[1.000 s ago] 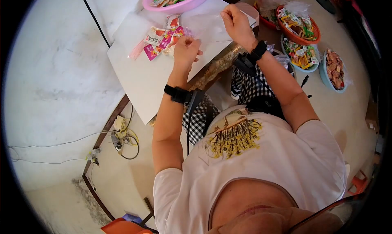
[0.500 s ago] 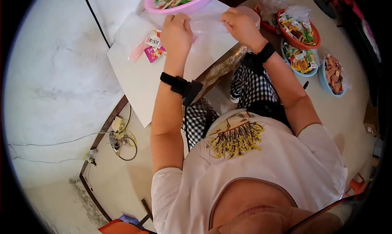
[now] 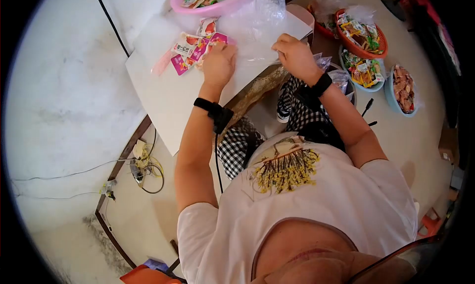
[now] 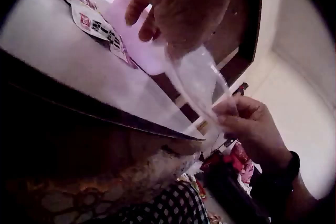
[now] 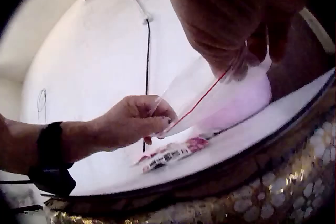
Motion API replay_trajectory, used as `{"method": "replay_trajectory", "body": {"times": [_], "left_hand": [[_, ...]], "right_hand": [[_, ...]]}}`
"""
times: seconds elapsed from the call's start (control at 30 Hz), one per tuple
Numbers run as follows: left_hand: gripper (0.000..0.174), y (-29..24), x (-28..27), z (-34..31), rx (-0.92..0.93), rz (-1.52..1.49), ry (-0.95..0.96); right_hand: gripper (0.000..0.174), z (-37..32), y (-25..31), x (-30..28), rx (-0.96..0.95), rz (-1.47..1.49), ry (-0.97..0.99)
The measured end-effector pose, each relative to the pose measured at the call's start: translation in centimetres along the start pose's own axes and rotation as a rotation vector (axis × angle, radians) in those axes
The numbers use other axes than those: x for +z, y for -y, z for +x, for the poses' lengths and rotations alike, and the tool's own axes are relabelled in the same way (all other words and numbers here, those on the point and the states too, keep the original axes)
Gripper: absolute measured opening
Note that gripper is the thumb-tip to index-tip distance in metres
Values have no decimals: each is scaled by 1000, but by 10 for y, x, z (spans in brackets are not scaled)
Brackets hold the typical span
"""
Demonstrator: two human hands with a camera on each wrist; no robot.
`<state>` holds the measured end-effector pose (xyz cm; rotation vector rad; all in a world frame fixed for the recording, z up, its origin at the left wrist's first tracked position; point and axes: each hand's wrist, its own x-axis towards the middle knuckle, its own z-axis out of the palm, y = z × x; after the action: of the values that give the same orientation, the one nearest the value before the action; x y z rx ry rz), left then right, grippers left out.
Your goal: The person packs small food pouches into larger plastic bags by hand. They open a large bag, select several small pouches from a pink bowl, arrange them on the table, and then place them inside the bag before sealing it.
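A clear plastic bag [image 3: 255,34] with a red line along its edge stretches between both hands above the white table. My left hand [image 3: 219,66] pinches one side of its mouth; in the right wrist view the thumb and fingers of the left hand [image 5: 134,120] hold the bag's corner. My right hand [image 3: 298,58] pinches the opposite side, and the left wrist view shows the right hand [image 4: 254,127] gripping the film. Pink and white packets [image 3: 184,48] lie on the table beside my left hand, partly covered by it.
A pink basin [image 3: 217,9] of packets stands at the table's far edge. Red [image 3: 381,44] and blue [image 3: 391,98] baskets with packets sit on the floor at the right. The white table [image 3: 163,110] has a patterned cover hanging along its near edge.
Both hands have come down from their raised position half a second ago, with the bag between them. The bag now billows out toward the pink basin, and more packets show again.
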<state>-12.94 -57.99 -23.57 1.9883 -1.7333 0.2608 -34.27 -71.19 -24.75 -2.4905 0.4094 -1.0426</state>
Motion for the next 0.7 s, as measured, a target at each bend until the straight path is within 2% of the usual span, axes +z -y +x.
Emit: {"method": "replay_trajectory", "body": {"times": [0.07,0.17,0.2,0.3,0.4,0.5,0.6,0.7], "left_hand": [[24,2,-2,-9,64,-137,-9],[29,33,-7,-17,-75,-223,-133],[32,36,-13,-20,-267,-248,-111],[41,32,-18,-19,-543,234,96],[54,29,-11,-21,-586,385,109],[60,33,-15,-16,-698,299,214],[61,66,1,-29,-772,-47,145],[51,97,7,-39,-841,-276,174]], "right_hand": [[5,-7,-7,14,47,-18,74],[7,-8,-2,18,87,9,83],[8,-8,-2,19,102,7,94],[10,-6,-2,21,109,0,106],[11,-7,-3,23,77,-6,100],[12,-10,-2,24,81,-13,118],[11,-11,-1,27,77,-13,107],[12,-14,-4,35,60,11,80]]}}
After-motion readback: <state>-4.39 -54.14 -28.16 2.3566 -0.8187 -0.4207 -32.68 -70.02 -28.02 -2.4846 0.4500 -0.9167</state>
